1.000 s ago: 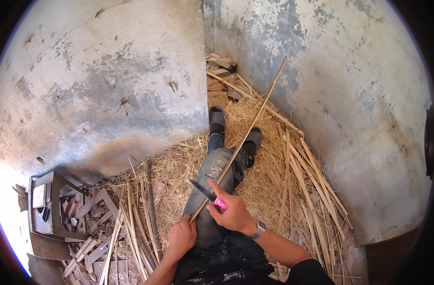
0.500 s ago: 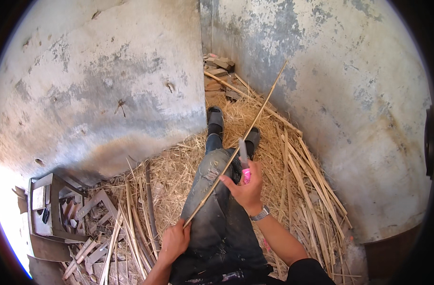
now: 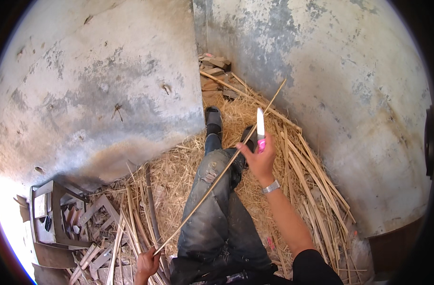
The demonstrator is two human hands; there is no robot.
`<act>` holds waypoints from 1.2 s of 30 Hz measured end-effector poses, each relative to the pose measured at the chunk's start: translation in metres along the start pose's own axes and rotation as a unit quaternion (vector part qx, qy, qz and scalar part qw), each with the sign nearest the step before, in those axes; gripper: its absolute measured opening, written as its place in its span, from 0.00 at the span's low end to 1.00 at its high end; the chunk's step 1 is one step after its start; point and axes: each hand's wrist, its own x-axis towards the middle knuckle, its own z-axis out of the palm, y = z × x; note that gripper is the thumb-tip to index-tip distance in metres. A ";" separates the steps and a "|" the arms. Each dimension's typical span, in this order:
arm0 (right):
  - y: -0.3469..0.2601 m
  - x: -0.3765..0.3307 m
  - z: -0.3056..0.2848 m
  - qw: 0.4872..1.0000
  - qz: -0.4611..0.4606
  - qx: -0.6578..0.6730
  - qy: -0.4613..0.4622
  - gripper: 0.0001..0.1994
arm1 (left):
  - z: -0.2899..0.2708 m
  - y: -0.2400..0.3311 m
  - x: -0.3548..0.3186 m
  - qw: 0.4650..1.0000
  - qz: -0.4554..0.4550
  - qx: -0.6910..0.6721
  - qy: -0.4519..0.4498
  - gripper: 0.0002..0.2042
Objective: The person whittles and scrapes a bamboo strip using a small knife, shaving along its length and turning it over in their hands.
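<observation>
I sit with my legs in faded jeans (image 3: 217, 209) stretched over a floor of dry straw. My left hand (image 3: 147, 263) grips the near end of a long thin cane stick (image 3: 212, 183) that runs diagonally across my lap toward the far wall. Raised beyond my knees, my right hand (image 3: 259, 159) holds a small knife with a pink handle (image 3: 261, 130), its pale blade pointing up. The hand's thumb side touches the stick near its middle. A silver watch sits on that wrist.
Split cane strips (image 3: 312, 180) lie piled on the straw to my right along the concrete wall (image 3: 350, 95). More strips and broken wooden scraps (image 3: 60, 218) lie at my left. Bricks and wood pieces (image 3: 214, 64) sit in the far corner.
My right hand slid with the knife from near my lap outward along the stick, and the blade now points up. My left hand moved lower toward the picture's bottom edge.
</observation>
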 end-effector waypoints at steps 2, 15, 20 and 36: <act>0.008 0.016 -0.005 1.000 0.001 -0.025 0.012 0.34 | -0.006 -0.005 -0.010 1.000 -0.011 0.010 -0.004 0.10; 0.040 0.080 -0.035 0.991 0.014 -0.126 0.035 0.37 | -0.019 -0.109 -0.050 0.999 -0.020 0.032 0.006 0.20; 0.045 0.089 -0.039 0.999 0.034 0.001 0.027 0.32 | -0.031 -0.118 -0.028 0.996 -0.023 0.081 0.008 0.18; -0.031 -0.044 -0.038 0.992 0.033 0.007 -0.118 0.23 | 0.000 0.139 0.062 0.972 0.069 -0.187 -0.125 0.25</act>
